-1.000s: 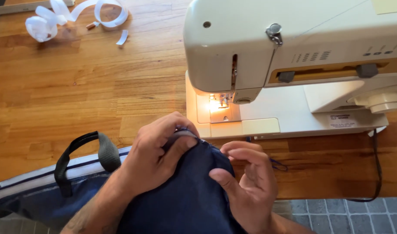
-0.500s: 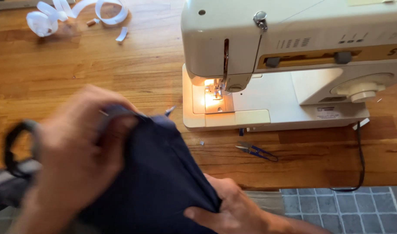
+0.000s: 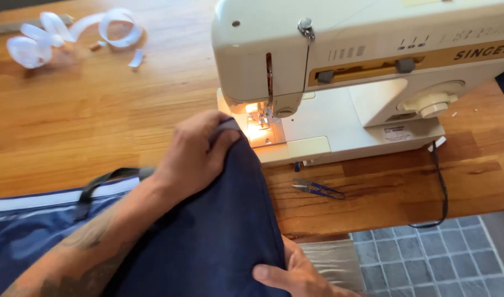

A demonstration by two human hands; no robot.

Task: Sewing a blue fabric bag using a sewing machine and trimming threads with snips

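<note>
- The top edge of the navy fabric (image 3: 219,231) is gripped by the left hand (image 3: 194,154), fingers curled over the fold, just beside the lit needle area of the cream sewing machine (image 3: 340,71).
- The fabric is draped from that hand down across the front edge of the wooden table (image 3: 70,126) towards the lower frame.
- The lower part of the fabric is held by the right hand (image 3: 296,275) at the bottom edge, thumb laid on the cloth; the remaining fingers are hidden, so how far it is closed cannot be told.
- A black strap (image 3: 100,184) and a white-striped blue piece are seen left of the forearm.
- Small blue thread snips (image 3: 317,188) are lying on the table in front of the machine base.
- Coiled white ribbon (image 3: 70,33) is lying at the far left corner.
</note>
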